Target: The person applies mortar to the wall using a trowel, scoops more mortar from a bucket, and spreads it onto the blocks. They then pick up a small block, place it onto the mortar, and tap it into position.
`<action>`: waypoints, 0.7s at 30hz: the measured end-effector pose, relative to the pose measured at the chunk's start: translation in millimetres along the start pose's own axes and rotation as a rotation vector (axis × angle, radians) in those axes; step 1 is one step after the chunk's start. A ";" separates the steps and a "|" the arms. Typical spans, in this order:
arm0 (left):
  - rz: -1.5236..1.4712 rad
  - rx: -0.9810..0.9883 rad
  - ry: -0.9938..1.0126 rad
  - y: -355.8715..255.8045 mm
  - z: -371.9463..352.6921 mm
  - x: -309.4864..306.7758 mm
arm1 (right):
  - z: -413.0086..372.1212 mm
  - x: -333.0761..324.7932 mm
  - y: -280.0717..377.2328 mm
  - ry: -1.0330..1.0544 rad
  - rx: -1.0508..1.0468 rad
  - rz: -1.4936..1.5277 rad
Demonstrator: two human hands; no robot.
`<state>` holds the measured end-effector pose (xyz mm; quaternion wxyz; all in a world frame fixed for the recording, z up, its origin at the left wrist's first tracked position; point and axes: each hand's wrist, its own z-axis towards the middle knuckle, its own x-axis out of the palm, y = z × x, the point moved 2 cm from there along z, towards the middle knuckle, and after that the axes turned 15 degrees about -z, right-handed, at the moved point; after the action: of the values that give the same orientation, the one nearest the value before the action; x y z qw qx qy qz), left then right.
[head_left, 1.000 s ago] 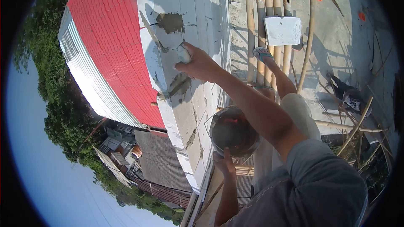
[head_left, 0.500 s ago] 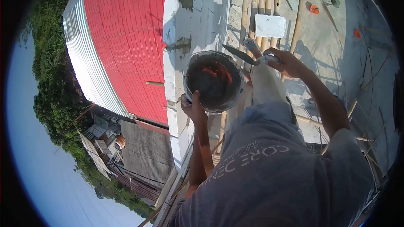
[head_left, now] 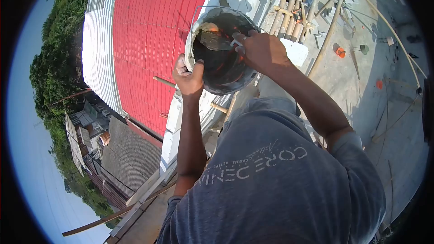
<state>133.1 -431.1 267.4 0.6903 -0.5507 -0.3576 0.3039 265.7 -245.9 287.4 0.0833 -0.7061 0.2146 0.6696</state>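
Note:
A mortar-smeared bucket (head_left: 224,88) is tilted in front of me, its thin wire handle at the left of the rim. My left hand (head_left: 189,76) grips the near-left rim, thumb over the edge. My right hand (head_left: 262,52) is closed around the handle of a trowel and reaches over the right side of the rim. The trowel blade (head_left: 216,41) is inside the bucket, with grey mortar (head_left: 209,28) at its tip. Dark shadow hides much of the bucket's inside.
Beneath the bucket runs a white block wall (head_left: 174,117). A red tiled roof (head_left: 149,31) lies beyond it on the left. To the right are bamboo poles (head_left: 285,11), a white block (head_left: 294,52) and an orange container (head_left: 340,52) on the concrete floor.
The trowel has moved from right of the bucket to inside it, with my right hand. My left hand has lifted and tilted the bucket. The view has turned.

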 end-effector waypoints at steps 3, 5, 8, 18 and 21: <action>0.003 0.074 0.032 -18.5 6.0 -8.7 | -6.2 -4.1 32.2 -0.026 -0.231 -0.155; -0.007 0.101 -0.015 -26.3 7.7 -12.6 | -6.7 -11.5 34.7 0.020 -0.309 -0.208; -0.040 0.125 -0.082 -22.2 6.3 -21.8 | 1.6 -19.5 20.3 0.159 -0.422 -0.322; 0.213 0.177 -0.055 -34.3 -4.4 -13.2 | 10.9 -29.2 -7.2 0.095 -0.143 -0.190; 0.309 0.253 0.038 -38.5 -1.6 -8.7 | 16.4 -4.5 -5.1 0.366 -0.133 -0.022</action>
<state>130.6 -447.1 303.5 0.7059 -0.5134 -0.2147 0.4382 252.9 -233.8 289.4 0.0033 -0.8225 0.1737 0.5416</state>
